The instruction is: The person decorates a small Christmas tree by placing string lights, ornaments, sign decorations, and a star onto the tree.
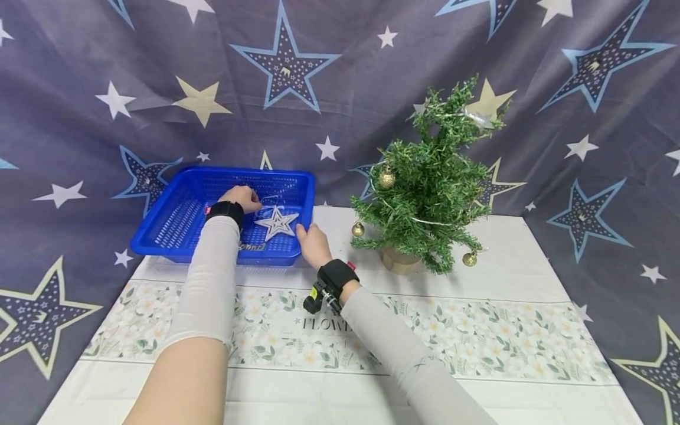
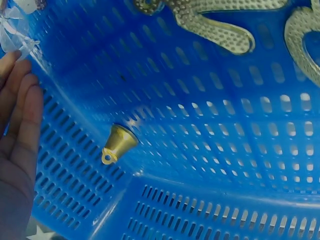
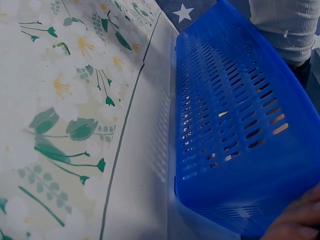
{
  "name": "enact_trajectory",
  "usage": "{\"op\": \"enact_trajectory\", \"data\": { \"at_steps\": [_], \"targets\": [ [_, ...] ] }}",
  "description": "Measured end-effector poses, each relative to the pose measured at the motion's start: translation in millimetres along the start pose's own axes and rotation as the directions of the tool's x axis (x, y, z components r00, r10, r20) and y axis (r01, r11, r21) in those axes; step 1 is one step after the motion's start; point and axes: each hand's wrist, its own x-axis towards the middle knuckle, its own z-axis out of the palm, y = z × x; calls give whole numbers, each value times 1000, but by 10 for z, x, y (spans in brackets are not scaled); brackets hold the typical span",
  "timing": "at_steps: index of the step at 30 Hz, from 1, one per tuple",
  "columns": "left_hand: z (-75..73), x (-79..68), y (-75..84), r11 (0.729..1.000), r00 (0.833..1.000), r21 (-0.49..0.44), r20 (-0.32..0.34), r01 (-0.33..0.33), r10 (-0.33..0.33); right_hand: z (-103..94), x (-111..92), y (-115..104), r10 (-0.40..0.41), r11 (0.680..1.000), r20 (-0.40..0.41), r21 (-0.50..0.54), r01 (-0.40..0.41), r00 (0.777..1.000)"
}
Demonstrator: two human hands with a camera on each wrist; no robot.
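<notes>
My left hand [image 1: 241,198] reaches down into a blue plastic basket [image 1: 139,239]. Its fingertips are at a translucent, bow-like ornament [image 2: 16,30] in the left wrist view; whether they pinch it is hidden. Beside that hand, a white openwork star ornament [image 1: 277,224] leans in the basket, a thin loop above it. Gold letter-shaped decoration [image 1: 252,247] lies near the basket's front wall, and a small gold bell [image 2: 120,142] rests on its own in the basket. At the right end, my right hand [image 1: 314,245] grips the basket's rim, thumb over the edge.
Right of the basket stands a small artificial Christmas tree [image 1: 430,183] with a round base [image 1: 399,260]. Gold balls [image 1: 386,177] and a light string hang on it. A floral-banded white cloth [image 1: 478,336] covers the table; a star-print curtain [image 1: 366,106] hangs behind.
</notes>
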Motion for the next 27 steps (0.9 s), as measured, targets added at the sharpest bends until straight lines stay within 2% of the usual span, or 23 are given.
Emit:
{"op": "enact_trajectory", "data": {
  "at_steps": [5,12,16,18,20,27],
  "targets": [
    [-14,4,-10,999,999,6,-11,-36,36,0,-3,8,3,1000,2,-12,-3,1000],
    [-146,-31,42,997,996,-39,-64,-61,58,14,7,-10,0,1000,1,-27,0,1000],
    [-219,-27,86,993,986,-15,-119,-117,115,21,40,21,-5,1000,9,-24,5,1000],
    [-257,-27,107,988,978,-11,-147,-152,149,57,108,100,-33,999,-3,-35,33,999],
    [-308,-37,132,984,971,-27,-170,-178,171,45,109,99,-36,998,2,-41,36,999],
    [-490,-113,237,972,953,-113,-249,-206,173,12,29,2,-4,999,-3,-32,4,1000]
  ]
}}
